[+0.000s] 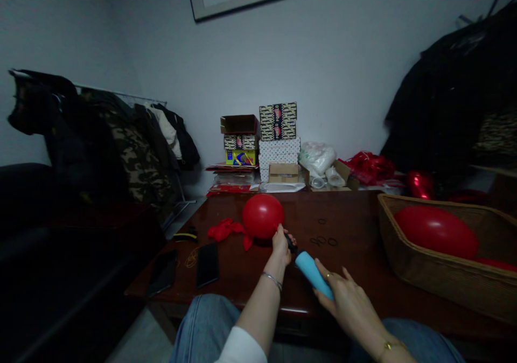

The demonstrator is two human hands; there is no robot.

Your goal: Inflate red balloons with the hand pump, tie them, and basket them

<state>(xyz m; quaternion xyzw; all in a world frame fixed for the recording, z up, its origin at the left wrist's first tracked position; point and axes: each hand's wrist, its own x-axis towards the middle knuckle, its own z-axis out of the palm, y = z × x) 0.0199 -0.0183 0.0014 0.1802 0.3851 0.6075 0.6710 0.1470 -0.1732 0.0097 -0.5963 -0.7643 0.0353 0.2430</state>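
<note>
So the left hand (283, 243) is pinching the neck of a red balloon (263, 216) right by the black tip of a blue pump (314, 274), with its fingers curling in around that black end. The right hand (349, 298) is holding the fat blue end in a loose, partly open grip, thumb on one side, fingers on the other, and a fingertip or so is sticking out off the barrel.

The pump is sitting at a slant over the near part of the table (351, 212), roughly midway between its left and right edges. Its long axis is running diagonally, black end pointing away and to the left, blue end coming back toward the near edge. The balloon is bulging out past the left hand, a bit left of the middle, looking shiny, smooth and roundish. I can't tell if it's touching the tabletop.

Just left of it, some limp red balloons (225, 229) are lying crumpled. Toward the near left corner, two dark phone-like slabs (207, 265) are lying with yellow bands (192, 257) between them. A few dark loops (321, 241) are lying right of the pump tip, and a wicker basket (436, 277) by the right edge is holding another big red balloon (436, 232).
</note>
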